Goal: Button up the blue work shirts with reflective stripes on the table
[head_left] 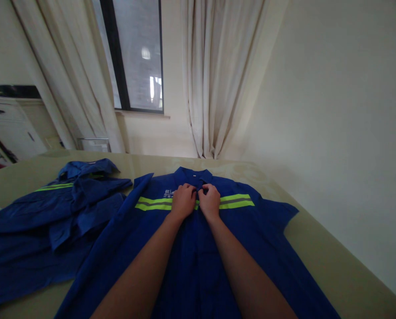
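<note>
Head view: the blue shirt point(261, 230) lies flat on the beige surface point(320, 252); left hand point(184, 200) and right hand point(210, 200) pinch its front edges below the collar. Cloth seems soft, light.

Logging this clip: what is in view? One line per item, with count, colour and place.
work shirt: 1, blue with yellow-green and grey reflective stripe, spread flat at centre, collar away from the camera
garment pile: 1 heap, blue with the same kind of stripe, left of the shirt
surface: 1, olive-beige, under both
left curtain: 1, cream, beside the window
right curtain: 1, cream, right of the window
window: 1, dark frame, back wall
cabinet: 1, white, far left
wall: 1, cream, right
left hand: 1, fingers curled on the shirt front below the collar
right hand: 1, same spot, beside the left
</note>
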`<state>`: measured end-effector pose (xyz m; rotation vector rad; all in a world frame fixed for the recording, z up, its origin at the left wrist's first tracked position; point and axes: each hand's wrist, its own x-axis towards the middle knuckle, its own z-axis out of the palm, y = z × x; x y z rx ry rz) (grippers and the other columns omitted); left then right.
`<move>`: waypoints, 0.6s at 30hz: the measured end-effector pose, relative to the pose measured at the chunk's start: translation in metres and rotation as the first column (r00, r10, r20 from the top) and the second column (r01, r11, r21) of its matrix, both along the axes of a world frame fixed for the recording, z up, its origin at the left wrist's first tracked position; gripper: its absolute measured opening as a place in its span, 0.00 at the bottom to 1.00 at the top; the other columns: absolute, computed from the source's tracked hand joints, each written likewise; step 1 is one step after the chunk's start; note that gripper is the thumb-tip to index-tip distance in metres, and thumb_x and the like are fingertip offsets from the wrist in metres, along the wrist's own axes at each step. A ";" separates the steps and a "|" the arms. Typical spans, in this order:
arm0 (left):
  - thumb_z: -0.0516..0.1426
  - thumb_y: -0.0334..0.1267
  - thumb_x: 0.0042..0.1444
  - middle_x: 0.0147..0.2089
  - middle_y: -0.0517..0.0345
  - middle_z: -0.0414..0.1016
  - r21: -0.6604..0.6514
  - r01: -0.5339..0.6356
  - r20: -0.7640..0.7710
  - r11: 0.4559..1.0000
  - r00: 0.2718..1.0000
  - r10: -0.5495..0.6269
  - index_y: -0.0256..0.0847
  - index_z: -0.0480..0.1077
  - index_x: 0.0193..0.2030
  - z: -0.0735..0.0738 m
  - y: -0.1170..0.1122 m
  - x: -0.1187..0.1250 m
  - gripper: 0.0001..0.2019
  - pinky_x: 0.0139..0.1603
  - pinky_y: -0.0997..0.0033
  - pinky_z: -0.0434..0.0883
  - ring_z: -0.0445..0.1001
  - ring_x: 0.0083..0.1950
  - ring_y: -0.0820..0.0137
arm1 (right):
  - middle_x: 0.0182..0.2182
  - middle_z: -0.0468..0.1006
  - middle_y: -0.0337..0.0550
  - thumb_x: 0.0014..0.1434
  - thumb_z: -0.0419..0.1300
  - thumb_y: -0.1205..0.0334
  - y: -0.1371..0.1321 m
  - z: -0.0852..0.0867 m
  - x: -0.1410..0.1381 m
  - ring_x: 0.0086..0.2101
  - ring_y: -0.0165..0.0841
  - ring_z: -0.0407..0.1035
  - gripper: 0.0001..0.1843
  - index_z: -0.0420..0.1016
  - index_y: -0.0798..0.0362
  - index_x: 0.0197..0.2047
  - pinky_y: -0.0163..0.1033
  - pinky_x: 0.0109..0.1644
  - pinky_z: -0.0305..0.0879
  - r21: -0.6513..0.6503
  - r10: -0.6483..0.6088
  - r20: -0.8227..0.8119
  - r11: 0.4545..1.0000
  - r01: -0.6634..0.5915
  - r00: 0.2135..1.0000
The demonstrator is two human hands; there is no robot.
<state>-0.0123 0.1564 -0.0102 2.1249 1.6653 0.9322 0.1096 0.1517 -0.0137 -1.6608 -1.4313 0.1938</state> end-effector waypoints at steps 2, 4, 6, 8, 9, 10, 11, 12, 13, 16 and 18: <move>0.56 0.35 0.64 0.56 0.48 0.76 -0.004 -0.006 -0.083 1.000 0.997 0.006 0.45 0.76 0.50 0.000 -0.002 0.001 0.11 0.60 0.56 0.66 0.70 0.59 0.56 | 0.40 0.81 0.47 0.57 0.58 0.66 0.000 -0.001 0.001 0.40 0.38 0.74 0.12 0.81 0.53 0.42 0.39 0.48 0.67 0.001 0.014 0.000 1.000 -0.014 1.000; 0.55 0.36 0.65 0.56 0.48 0.74 -0.006 -0.012 -0.143 1.000 0.990 0.011 0.46 0.74 0.53 0.000 -0.004 0.002 0.12 0.58 0.55 0.66 0.68 0.59 0.55 | 0.40 0.81 0.46 0.57 0.58 0.67 0.001 -0.002 0.001 0.39 0.37 0.74 0.13 0.81 0.52 0.43 0.39 0.47 0.68 0.000 0.025 0.000 1.000 -0.025 1.000; 0.55 0.36 0.66 0.58 0.48 0.73 -0.001 -0.010 -0.184 1.000 0.983 0.009 0.47 0.72 0.56 0.000 -0.005 0.003 0.14 0.57 0.54 0.65 0.68 0.59 0.54 | 0.40 0.81 0.46 0.57 0.57 0.67 0.001 -0.003 0.001 0.38 0.37 0.75 0.14 0.82 0.52 0.43 0.38 0.47 0.68 -0.001 0.036 0.000 0.999 -0.036 0.999; 0.54 0.35 0.66 0.60 0.49 0.72 0.005 -0.005 -0.207 1.000 0.978 0.006 0.49 0.71 0.57 0.000 -0.005 0.004 0.15 0.56 0.55 0.65 0.68 0.58 0.54 | 0.41 0.81 0.46 0.58 0.57 0.68 0.001 -0.003 0.001 0.38 0.36 0.75 0.14 0.82 0.52 0.43 0.38 0.48 0.68 0.001 0.046 -0.001 0.999 -0.046 0.999; 0.53 0.34 0.66 0.60 0.49 0.72 0.009 -0.007 -0.211 1.000 0.977 0.009 0.49 0.71 0.56 0.000 -0.005 0.005 0.14 0.55 0.55 0.65 0.68 0.58 0.54 | 0.41 0.82 0.46 0.58 0.58 0.68 0.001 -0.003 0.001 0.38 0.36 0.75 0.14 0.82 0.53 0.43 0.38 0.48 0.68 0.003 0.051 -0.003 0.999 -0.051 0.999; 0.53 0.34 0.66 0.59 0.50 0.73 0.012 -0.014 -0.212 1.000 0.977 0.016 0.49 0.72 0.54 0.001 -0.005 0.005 0.13 0.55 0.56 0.65 0.68 0.57 0.54 | 0.41 0.82 0.46 0.58 0.59 0.67 0.002 -0.003 0.002 0.38 0.36 0.75 0.13 0.82 0.53 0.44 0.38 0.48 0.68 0.005 0.056 -0.005 0.998 -0.056 0.998; 0.53 0.34 0.66 0.57 0.50 0.74 0.015 -0.023 -0.209 1.000 0.978 0.026 0.48 0.72 0.52 0.002 -0.004 0.005 0.12 0.54 0.57 0.65 0.69 0.56 0.55 | 0.40 0.82 0.46 0.58 0.60 0.66 0.002 -0.003 0.002 0.38 0.36 0.75 0.12 0.83 0.53 0.43 0.38 0.48 0.68 0.008 0.061 -0.008 0.998 -0.061 0.998; 0.53 0.34 0.66 0.54 0.51 0.75 0.017 -0.033 -0.202 0.999 0.979 0.035 0.47 0.73 0.50 0.003 -0.004 0.005 0.10 0.52 0.58 0.65 0.70 0.55 0.55 | 0.40 0.82 0.45 0.58 0.61 0.65 0.002 -0.002 0.002 0.38 0.36 0.75 0.11 0.83 0.52 0.43 0.38 0.47 0.68 0.011 0.066 -0.011 0.998 -0.066 0.998; 0.54 0.35 0.66 0.52 0.51 0.76 0.017 -0.042 -0.192 0.999 0.980 0.044 0.46 0.73 0.48 0.004 -0.003 0.004 0.08 0.51 0.59 0.66 0.71 0.54 0.56 | 0.40 0.82 0.45 0.58 0.62 0.64 0.001 -0.002 0.002 0.38 0.36 0.75 0.11 0.83 0.52 0.43 0.38 0.47 0.68 0.015 0.067 -0.015 0.998 -0.067 0.998; 0.53 0.34 0.66 0.47 0.54 0.77 0.021 -0.055 -0.150 0.998 0.987 0.058 0.45 0.71 0.45 0.007 -0.002 0.004 0.06 0.49 0.62 0.66 0.73 0.50 0.59 | 0.39 0.82 0.45 0.59 0.62 0.62 0.001 -0.001 0.002 0.39 0.37 0.75 0.09 0.83 0.52 0.42 0.38 0.46 0.68 0.024 0.058 -0.026 0.998 -0.057 0.998; 0.53 0.33 0.67 0.46 0.55 0.78 0.033 -0.047 -0.118 0.998 0.992 0.051 0.45 0.70 0.45 0.008 -0.002 0.004 0.06 0.48 0.65 0.66 0.74 0.49 0.62 | 0.40 0.82 0.46 0.59 0.61 0.62 0.000 0.000 0.002 0.38 0.37 0.75 0.10 0.83 0.52 0.42 0.39 0.46 0.68 0.027 0.055 -0.029 0.998 -0.054 0.998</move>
